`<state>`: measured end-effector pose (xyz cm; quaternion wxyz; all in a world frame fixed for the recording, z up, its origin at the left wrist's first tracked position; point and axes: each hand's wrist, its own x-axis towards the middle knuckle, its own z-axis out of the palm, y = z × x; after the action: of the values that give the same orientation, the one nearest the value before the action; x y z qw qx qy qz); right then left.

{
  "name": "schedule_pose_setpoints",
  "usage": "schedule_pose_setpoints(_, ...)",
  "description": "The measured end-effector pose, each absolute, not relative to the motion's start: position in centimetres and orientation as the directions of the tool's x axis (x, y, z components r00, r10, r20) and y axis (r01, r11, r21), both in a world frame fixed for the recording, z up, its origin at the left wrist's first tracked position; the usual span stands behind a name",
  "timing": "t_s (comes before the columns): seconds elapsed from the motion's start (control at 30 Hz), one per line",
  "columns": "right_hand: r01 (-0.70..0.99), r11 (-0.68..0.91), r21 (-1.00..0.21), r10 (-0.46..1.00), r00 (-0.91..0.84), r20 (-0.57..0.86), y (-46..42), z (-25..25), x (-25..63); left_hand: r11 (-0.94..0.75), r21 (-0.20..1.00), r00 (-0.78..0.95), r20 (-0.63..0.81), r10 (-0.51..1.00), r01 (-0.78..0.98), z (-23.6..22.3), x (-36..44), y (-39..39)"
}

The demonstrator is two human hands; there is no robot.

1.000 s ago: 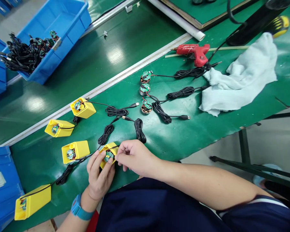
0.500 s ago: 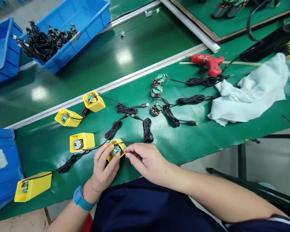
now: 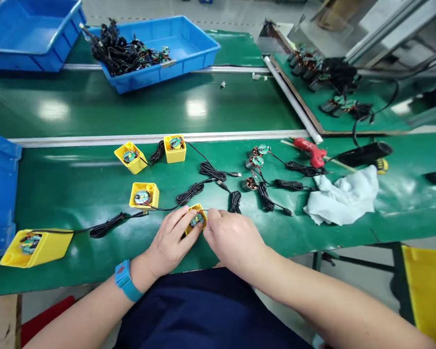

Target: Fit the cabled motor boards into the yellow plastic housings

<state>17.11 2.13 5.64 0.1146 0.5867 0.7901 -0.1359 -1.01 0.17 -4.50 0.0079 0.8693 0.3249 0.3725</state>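
Observation:
My left hand (image 3: 176, 240) is wrapped round a small yellow plastic housing (image 3: 196, 207) near the table's front edge, its fingers on the rim. Inside the housing sits a green circuit board (image 3: 197, 219). My right hand (image 3: 236, 237) is closed at the housing's right side, with fingers curled; what they pinch is hidden. A thin black cable leads from the housing towards that hand, and a tied black cable bundle (image 3: 235, 202) lies just beyond it. Another yellow housing (image 3: 154, 198) with a round board stands to the left of my left hand.
More yellow housings (image 3: 136, 166) with boards and cables stand to the left. Several small motors (image 3: 253, 162) with boards lie right of centre, near a red glue gun (image 3: 310, 151) and a white cloth (image 3: 343, 198). A blue bin (image 3: 189, 63) of cabled boards stands at the back.
The camera view has turned and shifted, so everything sits differently in the picture. My right hand's fingers have curled in closer at the housing's right edge. My left hand keeps its hold.

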Motion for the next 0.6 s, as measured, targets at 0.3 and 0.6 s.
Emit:
schedule_pose_setpoints(0.3, 0.923, 0.382, 0.039, 0.911, -0.369, -0.186, 1.1, 4.3, 16.8, -0.791, 0.232, 0.472, 0.695, 0.542, 0.567, -4.9, -1.0, 0.1)
schedule_pose_setpoints(0.6, 0.739, 0.059, -0.671, 0.965, -0.215, -0.151, -2.1, 5.6, 20.0, -0.787, 0.275, 0.477, 0.670, 0.569, 0.553, -5.1, -1.1, 0.0)
